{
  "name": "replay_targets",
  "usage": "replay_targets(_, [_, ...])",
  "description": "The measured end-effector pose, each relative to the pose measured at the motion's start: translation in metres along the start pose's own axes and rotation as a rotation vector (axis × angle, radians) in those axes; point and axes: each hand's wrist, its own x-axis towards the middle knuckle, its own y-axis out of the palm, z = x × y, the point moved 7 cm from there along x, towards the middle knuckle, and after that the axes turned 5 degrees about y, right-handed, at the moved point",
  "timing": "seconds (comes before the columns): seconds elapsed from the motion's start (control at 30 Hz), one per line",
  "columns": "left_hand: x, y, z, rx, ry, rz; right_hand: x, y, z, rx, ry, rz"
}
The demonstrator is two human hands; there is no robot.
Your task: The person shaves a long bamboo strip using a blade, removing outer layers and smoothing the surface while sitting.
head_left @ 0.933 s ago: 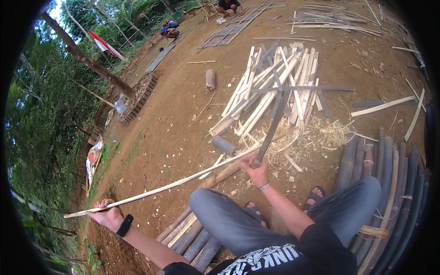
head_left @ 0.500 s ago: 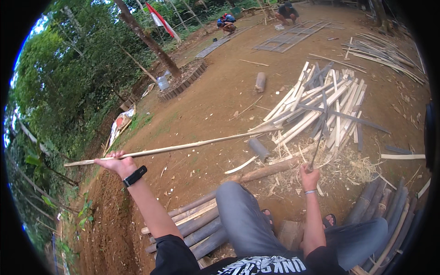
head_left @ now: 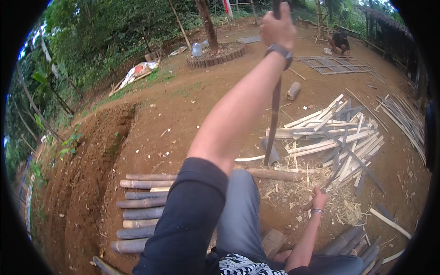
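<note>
Raised high at the top of the view, my left hand (head_left: 279,30) is closed round one end of a long bamboo strip (head_left: 274,119). The strip hangs nearly upright, its dark side showing, and its lower end reaches the ground area beside a short dark bamboo piece (head_left: 270,151). Low on the right, my right hand (head_left: 319,200) grips a knife (head_left: 308,206) by its wooden handle. The thin blade points up and right toward a heap of split bamboo strips (head_left: 353,142), against which it is hard to make out.
Cut bamboo poles (head_left: 137,214) lie stacked by my left leg, more poles (head_left: 343,243) at my right. A bamboo log (head_left: 284,174) lies ahead, with shavings (head_left: 346,206) beside it. Farther off, a person (head_left: 339,42) crouches by a bamboo lattice (head_left: 337,65).
My left hand has swung from the far left up to the top middle, turning the strip from lying across to upright, dark side showing. The knife in my right hand has tilted lower.
</note>
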Motion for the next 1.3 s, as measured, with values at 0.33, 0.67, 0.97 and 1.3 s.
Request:
replay_targets(0.33, [-0.068,0.048,0.051,-0.215,-0.032,0.095,-0.018,-0.026,0.002,-0.201,0.091,0.02])
replay_targets(0.67, [-0.056,0.07,0.054,-0.408,-0.056,-0.076,-0.033,0.02,0.007,0.156,0.125,0.167])
replay_targets(0.97, [-0.139,0.03,0.103,-0.764,-0.349,0.097,-0.028,-0.006,0.009,-0.19,0.067,0.062])
replay_targets(1.3, [-0.16,0.008,0.095,-0.535,-0.206,0.076,-0.038,0.017,0.001,-0.126,0.062,0.14])
